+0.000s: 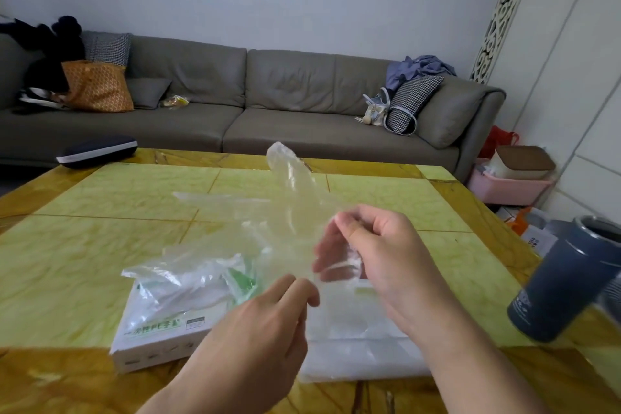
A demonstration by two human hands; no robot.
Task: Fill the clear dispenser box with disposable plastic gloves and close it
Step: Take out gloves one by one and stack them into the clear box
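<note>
From where I stand, the job looks barely started. Both hands are up over the yellow-green marble-patterned counter (100, 245), working one thin, see-through plastic glove (289, 191) that stands in the air with a finger pointing up toward the grey sofa (302, 104). The right hand (376, 252) has its fingers curled round the glove's cuff, bunching the film in its palm, and the left hand (268, 323), just below and close beside it, pinches the film at its fingertips. Under the left hand lies a flat white cardboard glove package with green print (158, 329), and a crumpled clear wrapper (188, 269) is heaped on top of it. Under the right forearm lies a flat frosted-clear shape (353, 353) which I take to be the clear dispenser box, though the blur keeps me from telling whether its lid is open or whether any gloves are inside. A dark blue-grey tumbler with a metal rim (564, 282) stands at the right edge. As far as I can judge, loading the gloves and closing the box are both left to do.
</note>
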